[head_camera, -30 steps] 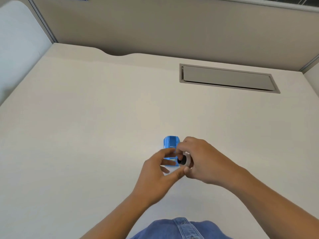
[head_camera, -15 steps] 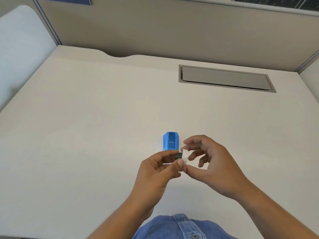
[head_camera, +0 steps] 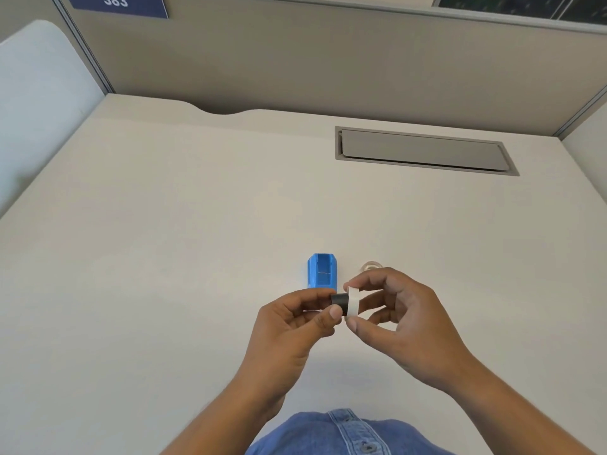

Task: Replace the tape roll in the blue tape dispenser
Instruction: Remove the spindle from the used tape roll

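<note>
The blue tape dispenser point(head_camera: 322, 270) stands on the white desk point(head_camera: 197, 224), just beyond my hands, and its top looks open. My left hand point(head_camera: 295, 326) pinches a small black spool point(head_camera: 340, 302) between thumb and fingers. My right hand point(head_camera: 397, 320) grips a white tape roll point(head_camera: 353, 302) by its rim, held right against the black spool's end. Both hands hover above the desk near its front. A second, clear tape roll point(head_camera: 370, 267) lies on the desk to the right of the dispenser, partly hidden behind my right fingers.
A grey cable hatch point(head_camera: 423, 151) is set into the desk at the back right. Grey partition walls point(head_camera: 328, 60) close off the back, with a white panel point(head_camera: 36, 103) on the left. My denim shirt point(head_camera: 345, 431) shows at the bottom edge.
My hands lifted away from the dispenser and toward me. The black spool and the white roll are now held side by side, and the clear roll on the desk has come into view.
</note>
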Action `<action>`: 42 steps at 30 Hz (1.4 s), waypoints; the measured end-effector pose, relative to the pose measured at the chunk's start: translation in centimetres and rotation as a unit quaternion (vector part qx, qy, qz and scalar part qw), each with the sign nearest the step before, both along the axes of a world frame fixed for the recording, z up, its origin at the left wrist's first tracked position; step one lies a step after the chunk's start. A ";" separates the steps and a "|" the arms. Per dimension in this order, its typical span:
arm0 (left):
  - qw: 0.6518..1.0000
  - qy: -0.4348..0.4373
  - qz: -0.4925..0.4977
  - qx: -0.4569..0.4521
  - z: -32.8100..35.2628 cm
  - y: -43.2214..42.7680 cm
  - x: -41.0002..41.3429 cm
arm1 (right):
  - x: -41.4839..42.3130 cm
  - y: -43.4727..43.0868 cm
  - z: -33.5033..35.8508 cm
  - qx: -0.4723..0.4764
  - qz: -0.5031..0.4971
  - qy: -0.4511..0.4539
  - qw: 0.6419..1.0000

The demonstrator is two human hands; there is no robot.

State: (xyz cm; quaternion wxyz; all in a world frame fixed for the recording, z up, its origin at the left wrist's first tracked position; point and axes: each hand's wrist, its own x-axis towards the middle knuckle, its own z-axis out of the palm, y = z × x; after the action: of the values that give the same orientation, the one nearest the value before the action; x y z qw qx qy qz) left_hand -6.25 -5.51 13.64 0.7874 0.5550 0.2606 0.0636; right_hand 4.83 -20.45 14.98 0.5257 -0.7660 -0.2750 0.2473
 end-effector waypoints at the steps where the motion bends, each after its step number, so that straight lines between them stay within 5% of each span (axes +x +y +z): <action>1: 1.000 0.003 0.002 0.000 -0.1 0.0 0.1 | 0.1 0.0 -0.1 -0.002 -0.001 -0.006 1.000; 8: 0.999 0.032 0.024 -0.006 -0.8 0.2 0.5 | 1.5 -0.3 -2.2 -0.037 -0.033 -0.041 0.998; 18: 0.997 0.071 0.032 -0.008 -1.5 0.2 1.2 | 4.7 -0.9 -9.6 -0.207 -0.090 -0.128 0.966; 31: 0.996 0.091 0.017 0.002 -1.7 0.1 1.5 | 5.7 -1.0 -11.5 -0.254 -0.096 -0.109 0.956; 42: 0.996 0.094 0.010 -0.003 -1.4 0.1 1.6 | 7.9 0.1 -10.4 -0.267 -0.118 -0.184 0.939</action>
State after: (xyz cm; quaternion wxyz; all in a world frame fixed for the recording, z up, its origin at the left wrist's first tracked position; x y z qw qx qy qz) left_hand -4.61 -5.38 12.26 0.7607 0.5533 0.3389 0.0182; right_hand 12.68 -20.36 4.56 0.2674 -0.9373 -0.1987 0.1024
